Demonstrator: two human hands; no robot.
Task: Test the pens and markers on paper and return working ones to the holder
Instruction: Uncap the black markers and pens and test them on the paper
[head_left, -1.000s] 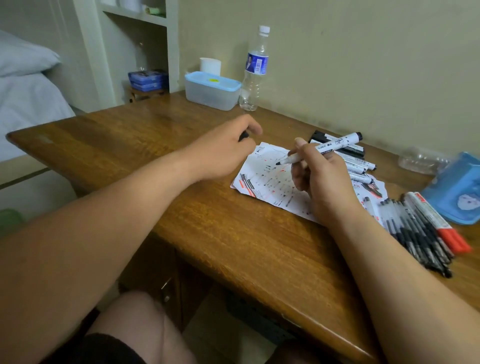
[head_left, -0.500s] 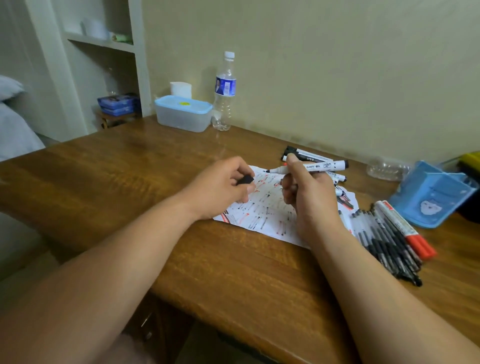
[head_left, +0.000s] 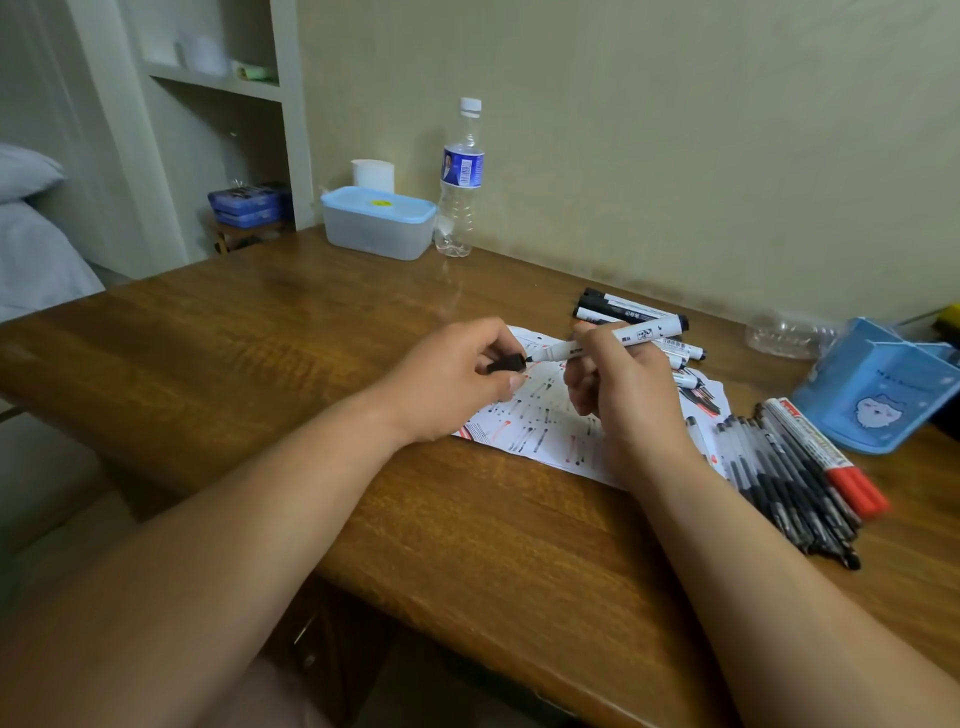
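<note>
My right hand (head_left: 621, 395) grips a white marker (head_left: 639, 335) with a black end, held level above the scribbled test paper (head_left: 545, 431), its tip pointing left. My left hand (head_left: 457, 379) pinches the marker's black cap (head_left: 506, 362), whose mouth sits right at the marker's tip. Several more markers (head_left: 623, 309) lie behind the paper. A bundle of thin black pens (head_left: 779, 478) and a red-capped marker (head_left: 831, 457) lie to the right. The blue holder (head_left: 878, 384) lies tipped over at the far right.
A lidded plastic box (head_left: 378, 223) and a water bottle (head_left: 460, 182) stand at the back of the wooden desk (head_left: 260, 332). A crushed clear bottle (head_left: 789, 332) lies by the wall. Shelves and a bed are off to the left.
My hands have come together: the cap in my left hand now meets the marker's tip, where before they were apart. The marker has levelled out above the paper.
</note>
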